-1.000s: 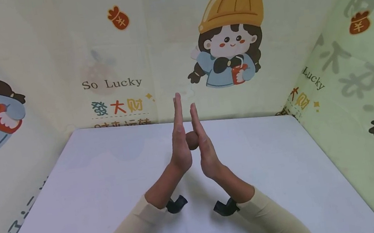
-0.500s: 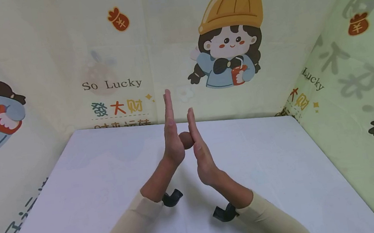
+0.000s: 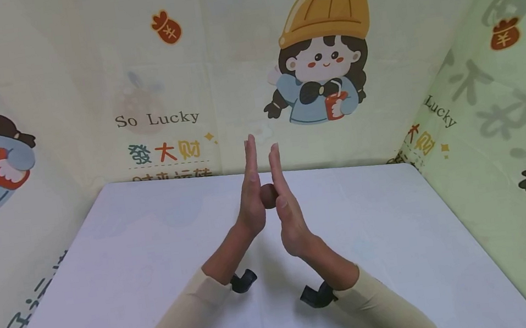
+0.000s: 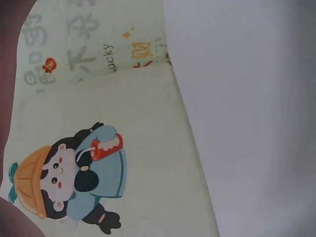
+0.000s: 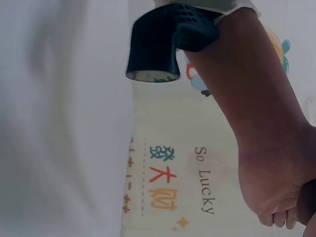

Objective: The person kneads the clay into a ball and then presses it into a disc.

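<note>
In the head view a small brown ball (image 3: 269, 196) sits between two upright hands, above the table. My left hand (image 3: 250, 201) presses its palm side to the ball's left, fingers straight and pointing up. Facing it, my right hand (image 3: 292, 218) touches the ball's right side, its fingers straight too. The right wrist view catches the left hand (image 5: 276, 173) at the right edge, beside a dark part of the ball (image 5: 308, 202). In the left wrist view only blurred skin shows at the left edge, and the ball is out of sight.
A white table (image 3: 155, 255) lies under both arms. Printed cream cloth (image 3: 227, 41) stands behind it and along its sides. A black wrist camera (image 3: 244, 281) sits on the left wrist, another black camera (image 3: 317, 295) on the right.
Between the earlier two frames the left hand slid forward and left, the right hand slightly back, the ball shifting left. Now both hands and ball have come back right, the fingertips nearer level.
</note>
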Tool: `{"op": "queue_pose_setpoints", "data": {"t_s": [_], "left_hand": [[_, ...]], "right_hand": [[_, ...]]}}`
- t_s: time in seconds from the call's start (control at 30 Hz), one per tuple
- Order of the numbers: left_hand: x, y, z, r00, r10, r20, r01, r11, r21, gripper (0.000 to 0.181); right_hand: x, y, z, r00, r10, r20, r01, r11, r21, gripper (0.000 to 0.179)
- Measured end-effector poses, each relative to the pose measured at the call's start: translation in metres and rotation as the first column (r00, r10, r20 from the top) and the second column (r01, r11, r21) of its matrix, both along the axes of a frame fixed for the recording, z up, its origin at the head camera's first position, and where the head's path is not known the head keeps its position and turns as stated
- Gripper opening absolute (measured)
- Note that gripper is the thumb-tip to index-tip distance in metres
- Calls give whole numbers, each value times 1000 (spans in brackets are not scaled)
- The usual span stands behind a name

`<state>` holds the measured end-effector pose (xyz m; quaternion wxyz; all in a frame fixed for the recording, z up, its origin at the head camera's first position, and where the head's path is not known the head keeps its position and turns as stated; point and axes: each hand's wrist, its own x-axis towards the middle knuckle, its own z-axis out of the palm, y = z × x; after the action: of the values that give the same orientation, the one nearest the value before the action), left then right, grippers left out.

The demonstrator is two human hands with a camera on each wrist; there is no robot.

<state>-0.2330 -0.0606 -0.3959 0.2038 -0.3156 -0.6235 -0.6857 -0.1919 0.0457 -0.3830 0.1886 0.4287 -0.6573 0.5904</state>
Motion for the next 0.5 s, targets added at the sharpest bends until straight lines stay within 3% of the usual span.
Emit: {"op": "queue_pose_setpoints", "data": {"t_s": [0.13, 0.3, 0.5], "left_hand": [[2, 4, -4, 1000, -6, 18, 6, 999, -33, 71], [4, 10, -7, 1000, 16, -20, -17, 996, -93, 70], [11, 16, -12, 999, -16, -27, 13, 994, -107, 77]], "right_hand": [[-2, 4, 2, 1000, 0, 11, 0, 1000, -19, 85], [-7, 11, 8, 1000, -21, 15, 22, 999, -43, 85], [-16, 16, 17, 999, -36, -22, 35, 997, -64, 83]]}}
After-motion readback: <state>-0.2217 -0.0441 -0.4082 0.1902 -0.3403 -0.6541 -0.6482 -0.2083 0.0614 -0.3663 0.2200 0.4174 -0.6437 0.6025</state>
